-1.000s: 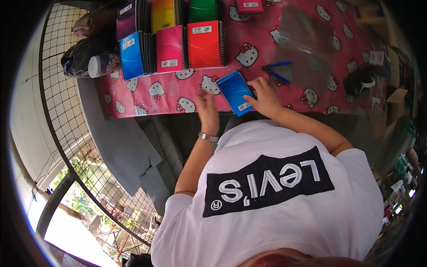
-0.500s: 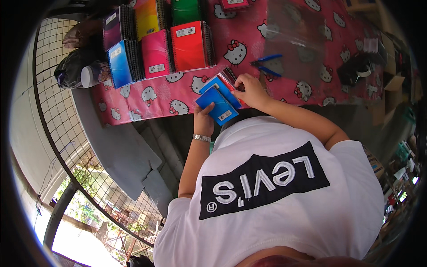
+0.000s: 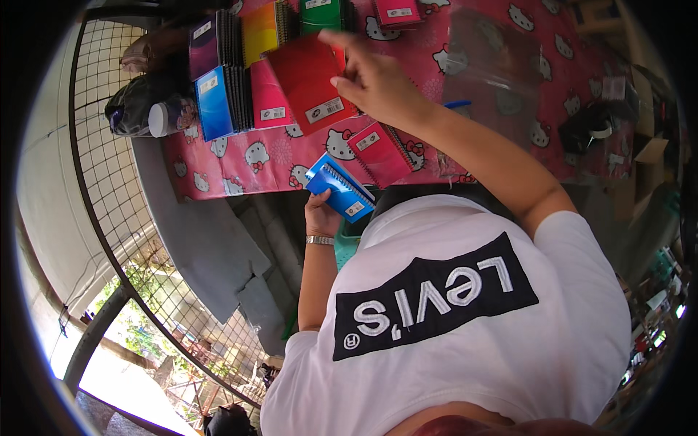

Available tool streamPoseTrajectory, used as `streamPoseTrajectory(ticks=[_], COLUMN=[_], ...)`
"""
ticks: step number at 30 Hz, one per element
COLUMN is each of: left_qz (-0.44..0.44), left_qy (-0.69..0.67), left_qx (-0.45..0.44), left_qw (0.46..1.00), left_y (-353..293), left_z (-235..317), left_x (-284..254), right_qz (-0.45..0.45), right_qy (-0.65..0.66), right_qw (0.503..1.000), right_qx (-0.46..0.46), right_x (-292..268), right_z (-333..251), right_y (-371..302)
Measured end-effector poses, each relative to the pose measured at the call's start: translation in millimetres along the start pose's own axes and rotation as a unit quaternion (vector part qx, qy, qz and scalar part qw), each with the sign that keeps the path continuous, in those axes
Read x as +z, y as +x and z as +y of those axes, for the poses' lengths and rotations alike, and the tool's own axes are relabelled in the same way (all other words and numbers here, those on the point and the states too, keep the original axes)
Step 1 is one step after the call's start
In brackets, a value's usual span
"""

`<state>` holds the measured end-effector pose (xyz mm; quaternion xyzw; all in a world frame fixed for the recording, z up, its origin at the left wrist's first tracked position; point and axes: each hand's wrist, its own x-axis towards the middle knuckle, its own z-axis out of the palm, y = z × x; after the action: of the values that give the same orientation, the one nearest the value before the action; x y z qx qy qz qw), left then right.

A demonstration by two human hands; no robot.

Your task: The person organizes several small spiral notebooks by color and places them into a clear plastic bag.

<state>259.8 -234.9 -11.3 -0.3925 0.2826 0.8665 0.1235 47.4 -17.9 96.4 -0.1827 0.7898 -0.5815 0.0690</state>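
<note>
My left hand [image 3: 320, 211] grips small blue spiral notebooks [image 3: 347, 195], thumb on top, just off the table's front edge. At least two overlap at an angle there. Farther ahead, my right hand [image 3: 382, 83] is stretched out over the notebook stacks, partly blurred. Its fingers are spread at the right edge of a red notebook [image 3: 302, 83], which lies tilted over the red stack and part of the pink stack [image 3: 269, 93]. A single pink spiral notebook [image 3: 379, 154] lies on the table close to the blue ones.
Purple, yellow [image 3: 262, 33], green [image 3: 320, 16] and blue [image 3: 213, 98] notebook stacks stand at the back left of the pink patterned tablecloth [image 3: 254, 156]. A white-lidded jar [image 3: 158, 120] is beside them. Clear plastic [image 3: 494, 58] and blue-handled pliers [image 3: 456, 105] lie to the right.
My right hand has moved from the held notebooks up to the stacks, where a tilted red notebook now lies. The pink notebook now shows on the table. My left hand has stayed low with blue notebooks.
</note>
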Motion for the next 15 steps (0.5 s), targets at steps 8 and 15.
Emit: streamPoseTrajectory(ticks=[8,15], left_qz=[-0.057,-0.055], left_qy=[0.019,0.172], left_qx=[0.000,0.038], left_qw=[0.998,0.983], left_y=[-1,13], left_z=[-7,-33], left_x=[24,74], right_qz=[-0.086,-0.220], right_qy=[-0.047,0.101], right_qw=[0.986,0.916], right_qx=[0.132,0.320], right_x=[-4,9], right_z=[33,69], right_y=[-51,-131])
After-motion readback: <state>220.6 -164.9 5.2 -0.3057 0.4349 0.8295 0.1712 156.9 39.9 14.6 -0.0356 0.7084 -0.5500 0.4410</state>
